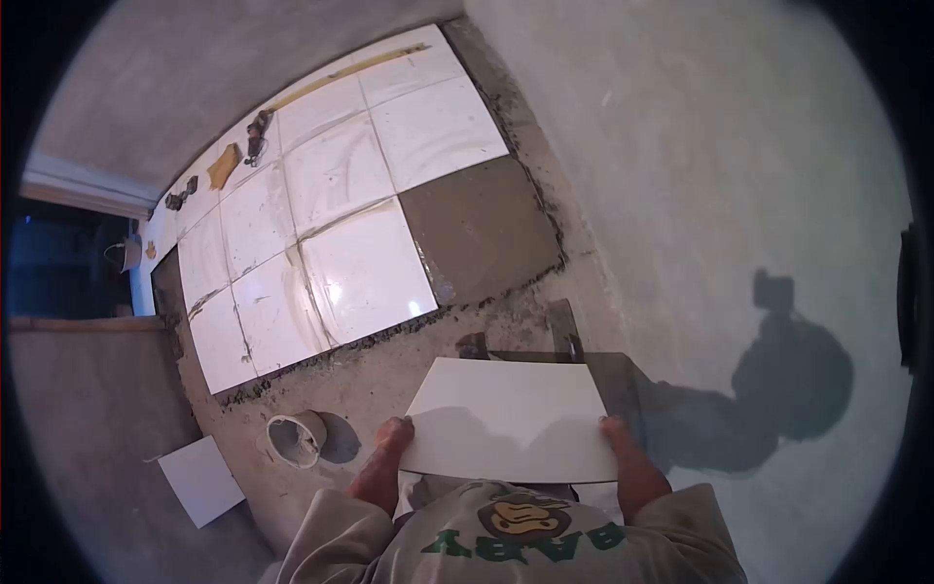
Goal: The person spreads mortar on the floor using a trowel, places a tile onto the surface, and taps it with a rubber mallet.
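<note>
Dim fisheye view, dark vignetted corners, glare on laid tiles (365, 268), sharp shadow (778, 389) rightward.

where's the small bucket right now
In the head view the small bucket stands on the bare floor at lower left, just left of the left hand gripping the tile.

A single head-worn camera looks steeply down and forward — a fisheye view ringed by a dark circular border. Nearest the lens sits the wearer's chest; the concrete floor (739, 175) and laid tiles (331, 195) spread farther out, toward the picture's top.
</note>
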